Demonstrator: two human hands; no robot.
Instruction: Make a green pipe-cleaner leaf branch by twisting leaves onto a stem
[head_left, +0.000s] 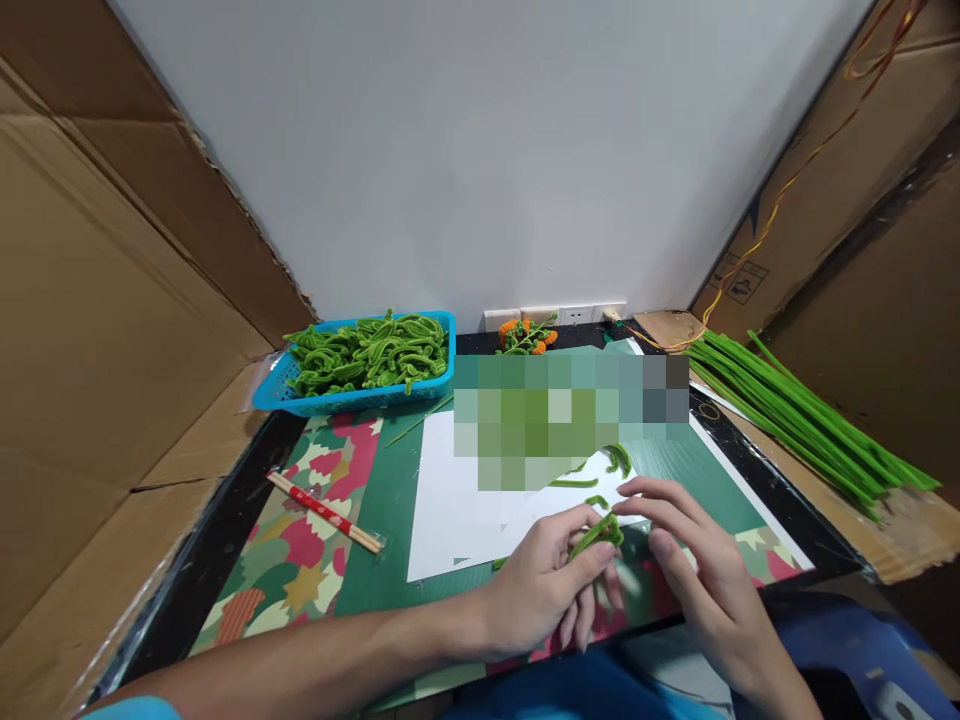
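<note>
In the lower middle of the frame, right of centre, the left hand (544,580) has its grip pinched on a green piece (589,540), fuzzy and narrow, held between thumb and fingers with its bunched end towards the right. The right hand (705,565), at lower right, has its grip spread, the fingers curved and their tips just beside that end; whether a fingertip touches it I cannot tell.

Behind the hands, a few short green strips (576,484) lie on white paper (442,500) in the centre of the frame; part of the paper is blurred out. The paper lies on a green mat (724,470) with patterned ends, spread over a black desk (251,462). Left of the paper, chopsticks (324,512) in a red band lie slantwise on the pattern. A blue basket (360,404) left of centre is heaped with curled green stems (367,352). Orange flowers (516,333) sit at the upper middle, below the sockets (576,314) in the wall (450,150). Long green rods (810,425) lie bundled on cardboard (911,545) at the right.
</note>
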